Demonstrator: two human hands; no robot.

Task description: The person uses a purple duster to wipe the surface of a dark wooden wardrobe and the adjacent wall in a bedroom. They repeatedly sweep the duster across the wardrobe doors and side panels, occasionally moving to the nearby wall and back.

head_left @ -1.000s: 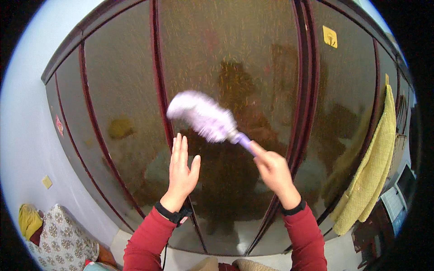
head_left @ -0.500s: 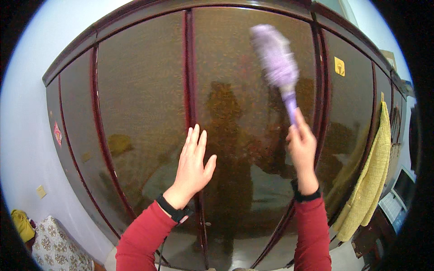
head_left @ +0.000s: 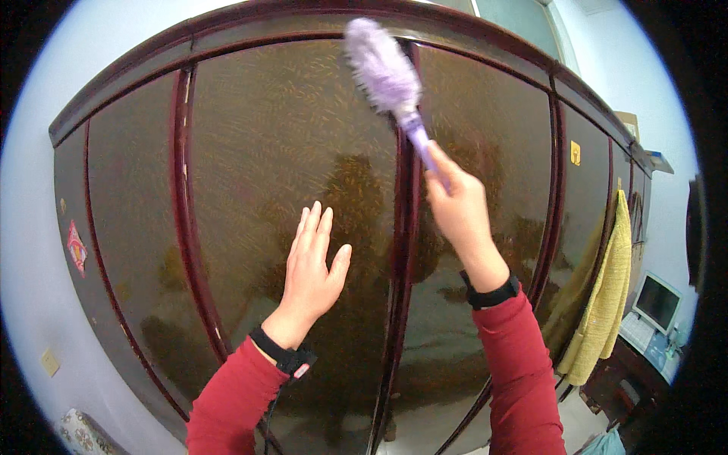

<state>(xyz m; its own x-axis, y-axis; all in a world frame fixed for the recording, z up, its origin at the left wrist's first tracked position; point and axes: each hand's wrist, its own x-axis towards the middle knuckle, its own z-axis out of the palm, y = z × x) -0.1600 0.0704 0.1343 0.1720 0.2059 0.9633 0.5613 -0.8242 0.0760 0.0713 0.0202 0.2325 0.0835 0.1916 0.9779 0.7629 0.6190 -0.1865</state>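
My right hand (head_left: 459, 203) is wrapped round the purple handle of a fluffy lilac duster (head_left: 385, 68). The duster tilts up and to the left, its head at the top of a tall, glossy dark-brown wardrobe (head_left: 280, 144), over the door's upper edge and the frame. Whether the fibres touch the surface I cannot tell. In front of the same door, lower and to the left, my left hand (head_left: 311, 265) is raised with its fingers stretched out and nothing in it. It looks close to the panel; contact is not clear.
A yellow towel (head_left: 603, 303) hangs at the wardrobe's right side, below a yellow hook (head_left: 575, 153). Farther right, a monitor (head_left: 657, 303) and a keyboard stand on a dark desk. A pink sticker (head_left: 76, 249) is on the left panel. Patterned fabric (head_left: 87, 432) shows at the lower left.
The duster in my right hand has swung left and up, from the middle door toward the wardrobe's top frame. The view has shifted right. My left hand stays raised and open.
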